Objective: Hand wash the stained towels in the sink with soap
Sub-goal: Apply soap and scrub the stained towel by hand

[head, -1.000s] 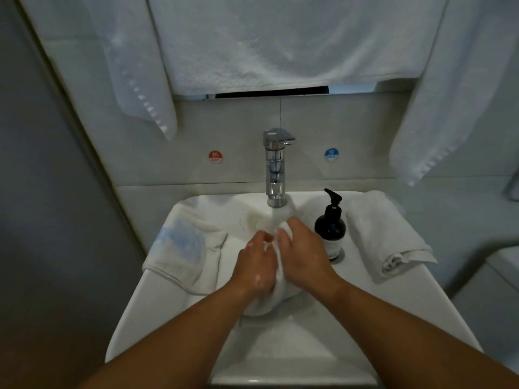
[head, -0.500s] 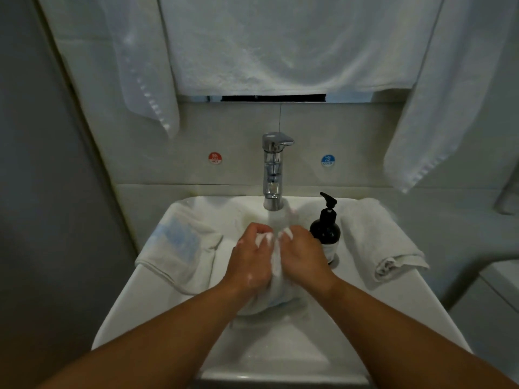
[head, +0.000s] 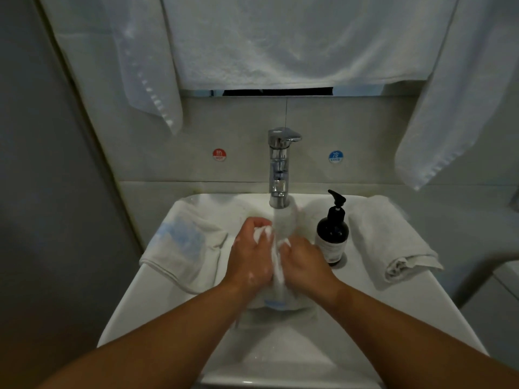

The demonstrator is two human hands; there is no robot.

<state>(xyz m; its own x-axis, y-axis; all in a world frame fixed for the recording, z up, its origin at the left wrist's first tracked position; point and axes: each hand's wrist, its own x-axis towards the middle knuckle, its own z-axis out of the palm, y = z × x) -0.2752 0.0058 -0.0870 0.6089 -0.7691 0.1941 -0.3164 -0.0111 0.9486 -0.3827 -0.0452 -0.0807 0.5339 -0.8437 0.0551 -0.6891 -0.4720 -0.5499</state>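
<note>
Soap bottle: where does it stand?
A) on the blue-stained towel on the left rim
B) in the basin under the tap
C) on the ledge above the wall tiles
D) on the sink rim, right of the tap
D: the dark soap bottle stands upright on the sink rim, right of the tap, between the right hand, which grips the wet towel, and the folded towel.
</note>
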